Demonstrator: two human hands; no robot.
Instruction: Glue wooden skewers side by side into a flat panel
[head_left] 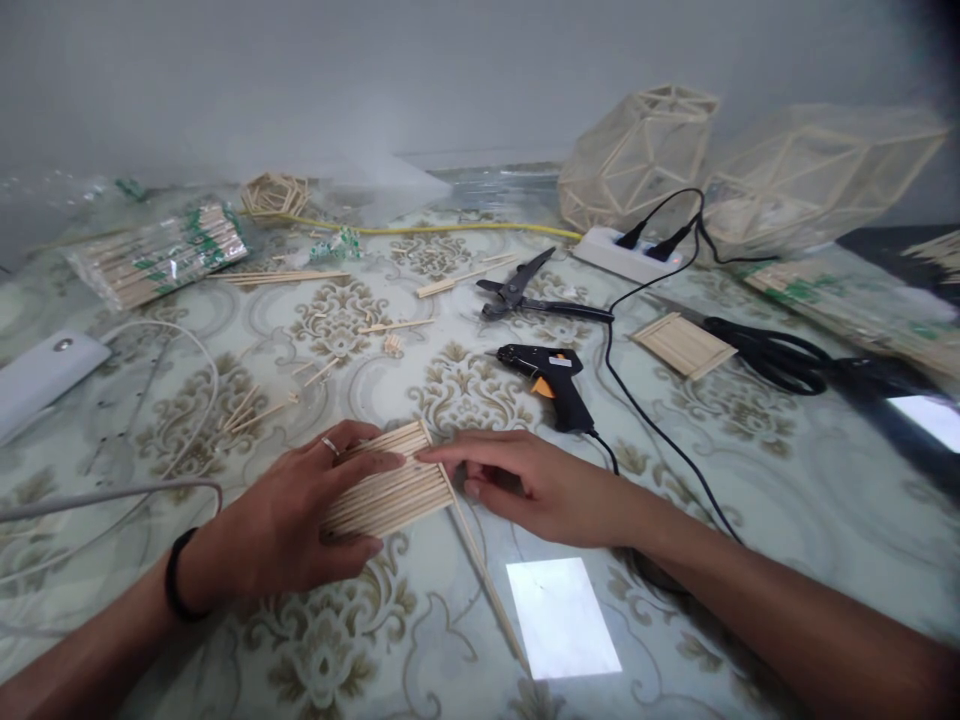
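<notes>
Under my left hand (300, 500) is a small flat panel (390, 490) of wooden sticks laid side by side; the thumb and fingers hold it from its left end and top. A long thin wooden stick (487, 585) runs along the panel's right edge and slants toward me past its corner. My right hand (540, 485) is at that edge, with its index fingertip on the panel and its other fingers bent beside the stick. Just beyond the right hand lies a black hot glue gun (551, 378) with an orange trigger.
Cutting pliers (525, 285), a power strip (626, 255), a finished stick panel (684, 345) and black-handled scissors (780, 355) lie to the right. Polyhedral stick frames (645, 155) stand behind. Bagged sticks (161, 255) and a white device (49, 380) are leftward. Cords cross the patterned tabletop (337, 660).
</notes>
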